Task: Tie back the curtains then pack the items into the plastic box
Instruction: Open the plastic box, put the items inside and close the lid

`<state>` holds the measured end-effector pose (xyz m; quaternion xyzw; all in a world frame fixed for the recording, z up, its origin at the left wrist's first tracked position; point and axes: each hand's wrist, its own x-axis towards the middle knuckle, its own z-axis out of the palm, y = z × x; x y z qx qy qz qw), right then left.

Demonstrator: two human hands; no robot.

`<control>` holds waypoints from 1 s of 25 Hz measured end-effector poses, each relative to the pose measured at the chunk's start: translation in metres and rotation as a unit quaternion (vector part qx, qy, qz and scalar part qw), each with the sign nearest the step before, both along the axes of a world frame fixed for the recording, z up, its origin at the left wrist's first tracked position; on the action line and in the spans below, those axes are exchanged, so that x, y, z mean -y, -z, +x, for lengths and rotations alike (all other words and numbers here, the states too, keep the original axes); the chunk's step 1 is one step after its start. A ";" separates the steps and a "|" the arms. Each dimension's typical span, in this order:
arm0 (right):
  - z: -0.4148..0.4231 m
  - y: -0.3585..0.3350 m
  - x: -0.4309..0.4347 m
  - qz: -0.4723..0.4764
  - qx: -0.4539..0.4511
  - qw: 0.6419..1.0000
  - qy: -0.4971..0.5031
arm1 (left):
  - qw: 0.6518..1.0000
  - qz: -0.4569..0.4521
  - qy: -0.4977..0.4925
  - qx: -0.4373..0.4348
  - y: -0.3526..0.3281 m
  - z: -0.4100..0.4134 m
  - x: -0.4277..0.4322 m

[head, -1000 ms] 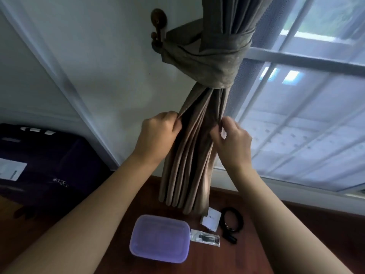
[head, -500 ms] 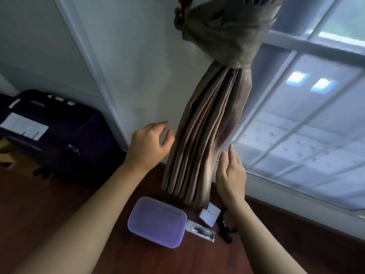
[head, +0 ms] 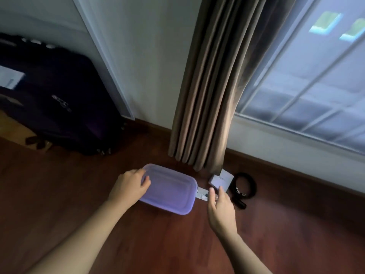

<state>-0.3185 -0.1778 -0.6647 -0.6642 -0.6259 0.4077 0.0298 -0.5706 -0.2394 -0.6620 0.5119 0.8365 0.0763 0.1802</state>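
Note:
A purple plastic box with its lid on lies on the wooden floor below the brown curtain. My left hand rests on the box's left end, fingers over the lid edge. My right hand hovers with relaxed fingers over a small clear packet beside the box's right end. A white card and a coiled black cable lie just right of it. The curtain's tie is out of view above.
A dark suitcase stands against the wall at left, with a patterned bag beside it. A window with bars fills the right side. The wooden floor stretches in front.
Both hands have let go of the curtain and dropped to the floor. The left now touches the box, the right is over the packet. The view has tilted down.

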 end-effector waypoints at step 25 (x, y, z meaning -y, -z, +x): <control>-0.046 0.383 -0.026 0.076 -0.022 0.997 -0.025 | 0.983 0.034 -0.182 -0.020 0.386 -0.070 -0.011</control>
